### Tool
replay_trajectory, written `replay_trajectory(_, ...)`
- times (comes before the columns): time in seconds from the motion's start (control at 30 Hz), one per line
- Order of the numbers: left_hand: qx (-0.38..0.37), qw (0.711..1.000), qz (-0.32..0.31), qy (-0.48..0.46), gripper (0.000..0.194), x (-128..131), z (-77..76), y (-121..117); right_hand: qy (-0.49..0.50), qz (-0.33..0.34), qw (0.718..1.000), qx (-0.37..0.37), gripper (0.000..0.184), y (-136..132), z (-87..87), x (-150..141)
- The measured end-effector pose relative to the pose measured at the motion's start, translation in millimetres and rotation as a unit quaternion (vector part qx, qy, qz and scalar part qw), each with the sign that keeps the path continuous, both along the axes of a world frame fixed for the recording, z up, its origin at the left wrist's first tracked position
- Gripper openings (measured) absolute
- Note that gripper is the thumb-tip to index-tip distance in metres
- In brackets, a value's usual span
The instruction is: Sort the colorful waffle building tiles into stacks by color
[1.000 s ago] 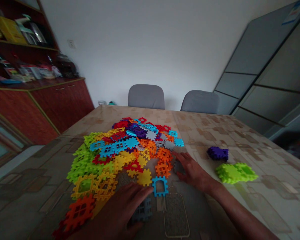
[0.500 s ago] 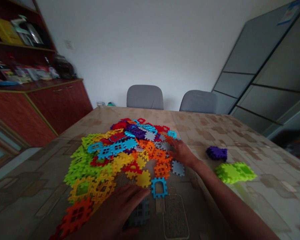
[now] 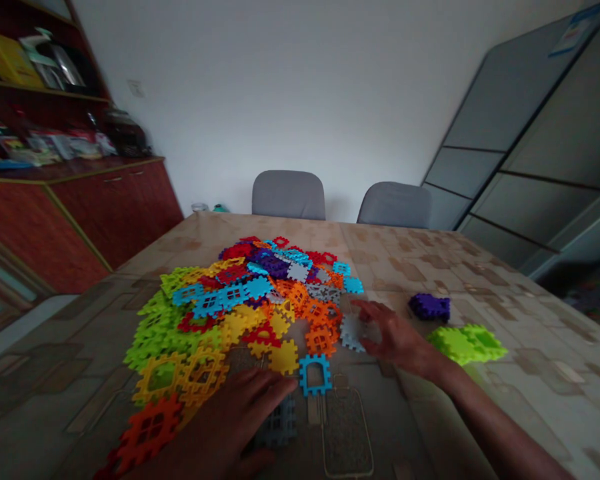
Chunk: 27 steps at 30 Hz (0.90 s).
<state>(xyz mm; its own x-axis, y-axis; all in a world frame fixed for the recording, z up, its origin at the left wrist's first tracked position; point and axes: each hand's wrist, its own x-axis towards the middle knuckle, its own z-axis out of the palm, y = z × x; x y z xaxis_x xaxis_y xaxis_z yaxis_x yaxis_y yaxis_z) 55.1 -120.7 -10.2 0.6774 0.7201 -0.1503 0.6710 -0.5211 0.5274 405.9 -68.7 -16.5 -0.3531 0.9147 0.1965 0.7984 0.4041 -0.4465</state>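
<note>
My left hand (image 3: 240, 407) is low in the middle, its fingers and thumb around a dark grey window tile (image 3: 280, 423), partly hidden by the hand. Whether more tiles lie under it I cannot tell. My right hand (image 3: 397, 337) is open at the right edge of the pile, thumb and fingers apart beside a light grey notched tile (image 3: 351, 335). Orange window tiles (image 3: 321, 340) lie just left of that. Between my hands is a blue arch-frame tile (image 3: 315, 375), with a yellow tile (image 3: 284, 358) beyond it.
A mixed pile of notched tiles, with green ones (image 3: 153, 333) at its left, covers much of the table (image 3: 410, 260). On the right lie a purple stack (image 3: 430, 307) and a lime green stack (image 3: 467, 343). Two grey chairs (image 3: 289, 195) stand behind the table.
My right hand has drawn back from the far right of the pile toward me and slightly right, uncovering a blue tile. My left hand has stayed almost in place.
</note>
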Motion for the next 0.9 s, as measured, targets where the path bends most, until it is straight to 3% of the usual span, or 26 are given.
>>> replay_trajectory(0.2, 0.011, 1.0, -0.007, 0.006, 0.07, 2, 1.7, 1, -0.019, 0.007, 0.999, -0.04, 0.071, -16, -6.0, -1)
replay_trajectory(0.47, -0.002, 0.999, -0.014, 0.029, 0.068, 0, -0.7, 2, -0.054, 0.006, 0.997, -0.059, 0.075, -14, -0.2, -14)
replay_trajectory(0.6, 0.019, 1.0, -0.014, -0.012, 0.073, -2, -5.3, 2, -0.033, 0.033, 0.996, -0.073, 0.082, -19, 8.4, -7)
replay_trajectory(0.8, 0.007, 1.0, -0.007, -0.003, 0.072, 0, -2.0, 2, -0.018, 0.024, 0.999, -0.02, 0.043, 25, 18.4, -14)
replay_trajectory(0.9, 0.005, 1.0, -0.006, 0.005, 0.076, 2, 0.6, 3, -0.023, 0.03, 0.999, -0.001, 0.036, 55, 18.0, -35)
